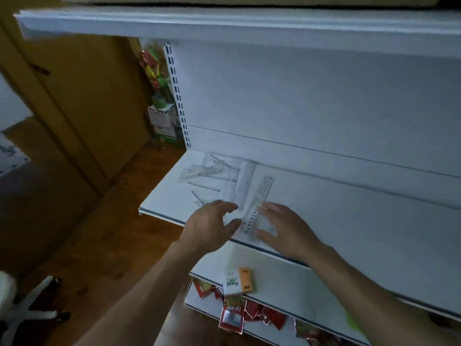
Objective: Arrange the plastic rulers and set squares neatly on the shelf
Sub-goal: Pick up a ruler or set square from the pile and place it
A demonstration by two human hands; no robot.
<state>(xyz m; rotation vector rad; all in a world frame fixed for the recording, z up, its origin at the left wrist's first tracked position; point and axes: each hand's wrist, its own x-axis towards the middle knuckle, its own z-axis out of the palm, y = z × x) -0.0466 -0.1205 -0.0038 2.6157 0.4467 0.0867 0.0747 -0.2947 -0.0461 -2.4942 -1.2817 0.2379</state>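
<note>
The job looks barely begun. Both hands are at the front edge of the white shelf, and the clear plastic pieces lie loose and crossed, not yet lined up.

The left hand has its fingers spread and loosely bent, thumb apart from the rest, holding nothing that can be made out. The right hand has its fingers straight and apart, laid flat over the near end of a slanted ruler. Whether they press it or only hover is lost in the blur.

Between the two sets of fingertips and running away from them lies a second ruler, nearly touching the slanted one at the near end and at a different angle. Beyond the left fingertips, toward the shelf's back corner, the set squares overlap in a loose heap. A smaller clear piece sits just to the outside of the left fingers.

Nothing looks squared up or stacked. In my judgement everything remains: gathering the rulers parallel, then nesting the set squares beside them.
</note>
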